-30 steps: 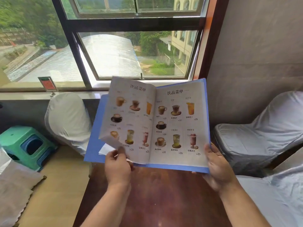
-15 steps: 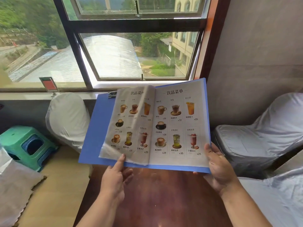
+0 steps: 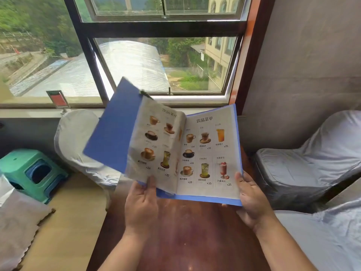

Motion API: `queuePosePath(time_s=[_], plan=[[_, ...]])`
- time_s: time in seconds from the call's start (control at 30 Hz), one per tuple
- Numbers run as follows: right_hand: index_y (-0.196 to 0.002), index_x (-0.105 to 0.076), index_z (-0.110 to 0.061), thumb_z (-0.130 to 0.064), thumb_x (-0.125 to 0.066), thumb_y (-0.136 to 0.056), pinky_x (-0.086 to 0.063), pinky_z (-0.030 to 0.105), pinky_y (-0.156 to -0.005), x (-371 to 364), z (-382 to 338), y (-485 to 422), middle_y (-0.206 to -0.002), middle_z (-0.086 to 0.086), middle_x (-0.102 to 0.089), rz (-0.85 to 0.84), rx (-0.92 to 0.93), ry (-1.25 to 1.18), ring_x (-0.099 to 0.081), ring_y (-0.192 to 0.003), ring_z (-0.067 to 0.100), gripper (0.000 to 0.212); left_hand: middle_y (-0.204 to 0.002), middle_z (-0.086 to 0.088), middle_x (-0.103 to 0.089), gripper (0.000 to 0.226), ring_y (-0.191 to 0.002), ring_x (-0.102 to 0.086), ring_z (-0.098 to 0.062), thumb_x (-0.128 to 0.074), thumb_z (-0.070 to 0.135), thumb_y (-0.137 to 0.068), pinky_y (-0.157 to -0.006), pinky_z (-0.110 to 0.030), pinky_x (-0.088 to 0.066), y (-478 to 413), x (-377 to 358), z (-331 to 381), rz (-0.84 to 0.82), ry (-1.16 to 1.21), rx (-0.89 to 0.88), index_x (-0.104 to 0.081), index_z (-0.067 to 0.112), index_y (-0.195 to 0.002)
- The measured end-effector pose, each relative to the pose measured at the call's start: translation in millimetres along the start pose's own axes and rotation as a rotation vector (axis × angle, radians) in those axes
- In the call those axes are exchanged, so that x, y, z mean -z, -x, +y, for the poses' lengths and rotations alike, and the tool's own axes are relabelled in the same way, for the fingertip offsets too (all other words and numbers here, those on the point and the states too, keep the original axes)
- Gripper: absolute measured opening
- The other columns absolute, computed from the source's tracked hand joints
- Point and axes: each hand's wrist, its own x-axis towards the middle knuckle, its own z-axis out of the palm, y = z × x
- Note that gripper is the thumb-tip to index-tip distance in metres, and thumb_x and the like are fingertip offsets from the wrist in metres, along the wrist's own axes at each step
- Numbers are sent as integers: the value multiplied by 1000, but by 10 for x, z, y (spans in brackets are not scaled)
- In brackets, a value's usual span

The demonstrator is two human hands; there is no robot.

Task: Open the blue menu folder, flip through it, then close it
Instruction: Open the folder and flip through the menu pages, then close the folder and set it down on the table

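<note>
At the far left a green plastic stool sits on the floor, and nearer the window a small red sign holder stands on the sill above a white-covered chair.

We hold the blue menu folder in the air above the dark red wooden table, well clear of its surface. Its left cover stands tilted up toward the window and looks blurred, so we judge the closing step is under way. Our left hand is at the folder's bottom edge beside the spine, fingers loosely extended, thumb up against the lower corner of the left page; whether the fingers pinch anything behind we cannot tell. That page bows outward, away from the cover behind it.

The right page lies flat on the back cover, drinks and prices legible. Our right hand clamps the folder's lower right corner, thumb on top at the page edge, fingers underneath. Further right a grey-covered chair stands against the wall.

The risk we see: if the cover swings shut while the left page is bowed, the sheet could crease or fold under. The left hand's light contact near the spine could also let the folder twist, leaving the right-hand corner grip to carry everything.
</note>
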Motion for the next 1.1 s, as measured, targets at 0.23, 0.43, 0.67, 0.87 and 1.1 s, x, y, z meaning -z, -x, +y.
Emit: queuePosePath(time_s=[0.23,0.43,0.67,0.87,1.1], plan=[[-116,-80,-19,-11,-45,-111,-67,40,-62,-96,6,-27,-114,16,-80,-73,-9,-107,-81,-89,30,36,-167,12,-37,123,-150,-38,-5,-81,84,-51,-120,-32,-35,-84,-56,87,-449,-78,-67,-26,53,-156],[-143,-65,-24,-53,-43,-106,-64,45,-93,-83,-134,33,-143,17,-69,-153,-2,10,-68,-128,33,52,-112,-3,-81,21,-98,-79,-22,-75,23,-96,-87,-54,-63,-140,-108,140,-205,191,161,-67,24,-115],[-129,-75,-18,-18,-53,-106,-64,35,-87,-90,-172,-23,-133,14,-76,-79,116,140,-73,-121,32,32,-110,-3,-78,18,-94,-78,-18,-71,19,-97,-83,-48,-64,-83,-166,220,-123,149,136,-62,19,-113],[-121,-78,-17,-11,-53,-110,-65,32,-80,89,-20,-41,-124,12,-81,24,103,258,-78,-111,29,27,-111,-3,-79,25,-94,-79,-19,-78,26,-93,-82,-46,-65,-86,-163,68,-223,142,204,-63,21,-113],[-101,-72,-9,-3,-65,-102,-66,49,-76,953,1039,352,-101,24,-80,97,-205,833,-79,-88,35,10,-94,10,-76,26,-80,-70,-3,-82,41,-84,-66,-31,-52,486,-45,-1141,-503,-503,393,-61,29,-91]])
